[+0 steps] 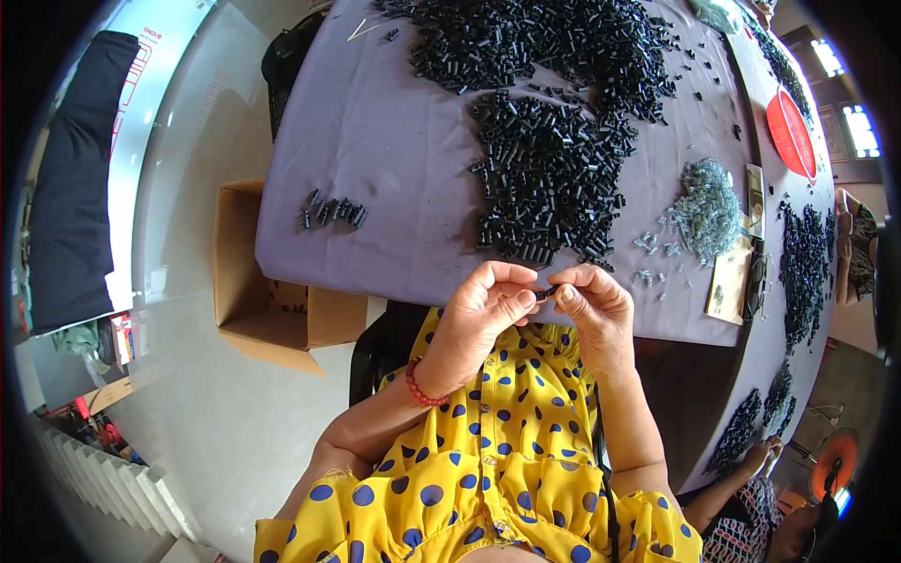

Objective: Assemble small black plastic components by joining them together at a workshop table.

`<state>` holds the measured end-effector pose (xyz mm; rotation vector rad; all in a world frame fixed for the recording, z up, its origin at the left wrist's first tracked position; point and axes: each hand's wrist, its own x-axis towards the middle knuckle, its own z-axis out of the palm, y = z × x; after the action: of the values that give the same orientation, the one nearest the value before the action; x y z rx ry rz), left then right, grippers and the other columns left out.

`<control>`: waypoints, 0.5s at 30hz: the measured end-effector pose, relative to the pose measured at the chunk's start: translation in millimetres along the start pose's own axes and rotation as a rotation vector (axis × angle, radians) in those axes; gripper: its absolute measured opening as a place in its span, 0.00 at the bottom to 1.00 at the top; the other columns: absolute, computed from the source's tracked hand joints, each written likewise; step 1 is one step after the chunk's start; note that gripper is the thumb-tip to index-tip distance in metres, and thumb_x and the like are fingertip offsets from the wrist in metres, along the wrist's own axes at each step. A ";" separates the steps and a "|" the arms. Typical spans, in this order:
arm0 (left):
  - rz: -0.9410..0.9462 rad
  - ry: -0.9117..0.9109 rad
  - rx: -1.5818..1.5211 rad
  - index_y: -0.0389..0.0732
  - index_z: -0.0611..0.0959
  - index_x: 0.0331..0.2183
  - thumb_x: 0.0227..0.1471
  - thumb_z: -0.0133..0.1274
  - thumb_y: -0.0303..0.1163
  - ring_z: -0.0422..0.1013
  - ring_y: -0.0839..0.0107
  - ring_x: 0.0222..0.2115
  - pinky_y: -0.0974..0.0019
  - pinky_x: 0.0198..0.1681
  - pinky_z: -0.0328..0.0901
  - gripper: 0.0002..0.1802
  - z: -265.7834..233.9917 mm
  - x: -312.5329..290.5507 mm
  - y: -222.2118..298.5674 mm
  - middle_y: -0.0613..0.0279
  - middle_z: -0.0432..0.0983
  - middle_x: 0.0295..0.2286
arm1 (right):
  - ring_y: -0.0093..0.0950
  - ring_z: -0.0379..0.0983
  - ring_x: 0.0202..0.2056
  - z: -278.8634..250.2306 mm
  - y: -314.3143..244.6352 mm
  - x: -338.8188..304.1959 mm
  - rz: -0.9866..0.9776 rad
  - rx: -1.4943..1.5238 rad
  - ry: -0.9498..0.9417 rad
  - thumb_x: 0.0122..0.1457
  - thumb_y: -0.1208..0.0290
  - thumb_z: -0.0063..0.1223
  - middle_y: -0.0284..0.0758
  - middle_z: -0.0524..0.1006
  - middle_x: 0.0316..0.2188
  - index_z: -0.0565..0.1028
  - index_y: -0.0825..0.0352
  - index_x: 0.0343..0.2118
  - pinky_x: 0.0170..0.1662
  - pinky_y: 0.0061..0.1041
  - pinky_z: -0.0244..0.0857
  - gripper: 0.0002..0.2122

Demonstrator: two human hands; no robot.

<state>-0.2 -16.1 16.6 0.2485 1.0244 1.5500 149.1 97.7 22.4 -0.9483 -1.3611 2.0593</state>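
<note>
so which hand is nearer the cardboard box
Left. The left hand is to the right of the box; the right hand is farther right.

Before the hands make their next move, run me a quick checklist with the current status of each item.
1. Left hand and right hand both gripping the small dark piece: ok.
2. Held piece's fit and inner condition: cannot tell; fingers cover much of it.
3. Black heap on the table just beyond the hands: ok.
4. Heap of clear pieces apart from the black heap: ok.
5. Small black group at left separate from the heap: ok.
</note>
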 end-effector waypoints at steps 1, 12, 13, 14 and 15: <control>0.000 0.001 0.000 0.37 0.77 0.48 0.65 0.54 0.27 0.76 0.77 0.41 0.73 0.46 0.71 0.11 0.1 -0.3 -0.2 0.64 0.78 0.40 | 0.14 0.72 0.34 0.0 0.1 -0.2 0.000 0.000 -0.001 0.64 0.75 0.60 0.27 0.80 0.34 0.81 0.70 0.42 0.42 0.15 0.68 0.06; 0.017 0.008 0.019 0.37 0.77 0.48 0.64 0.55 0.27 0.76 0.78 0.40 0.74 0.46 0.71 0.12 -1.1 -0.3 -2.3 0.65 0.77 0.40 | 0.14 0.72 0.35 -1.7 2.7 -1.1 0.006 -0.030 -0.007 0.65 0.77 0.58 0.26 0.80 0.36 0.80 0.70 0.44 0.44 0.15 0.69 0.06; 0.017 0.008 0.019 0.37 0.77 0.48 0.64 0.55 0.27 0.76 0.78 0.40 0.74 0.46 0.71 0.12 -1.1 -0.3 -2.0 0.65 0.77 0.40 | 0.14 0.72 0.35 -1.8 2.9 -1.0 0.006 -0.029 -0.007 0.65 0.77 0.58 0.26 0.80 0.36 0.80 0.70 0.44 0.44 0.15 0.69 0.06; 0.017 0.008 0.021 0.37 0.76 0.48 0.64 0.55 0.27 0.76 0.78 0.40 0.74 0.46 0.71 0.12 -0.9 -0.3 -1.6 0.65 0.77 0.40 | 0.14 0.73 0.35 -2.1 3.3 -1.0 0.004 -0.025 -0.010 0.65 0.77 0.58 0.26 0.80 0.36 0.80 0.70 0.44 0.44 0.15 0.69 0.07; 0.016 0.008 0.022 0.37 0.76 0.48 0.64 0.55 0.27 0.76 0.78 0.40 0.74 0.45 0.71 0.12 -0.7 -0.3 -1.3 0.65 0.77 0.40 | 0.14 0.73 0.36 -2.3 3.5 -1.0 0.002 -0.021 -0.014 0.65 0.77 0.58 0.26 0.80 0.36 0.80 0.70 0.44 0.44 0.15 0.70 0.07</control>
<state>0.3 -16.8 15.3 0.2668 1.0491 1.5560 151.3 97.0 18.9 -0.9458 -1.3919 2.0605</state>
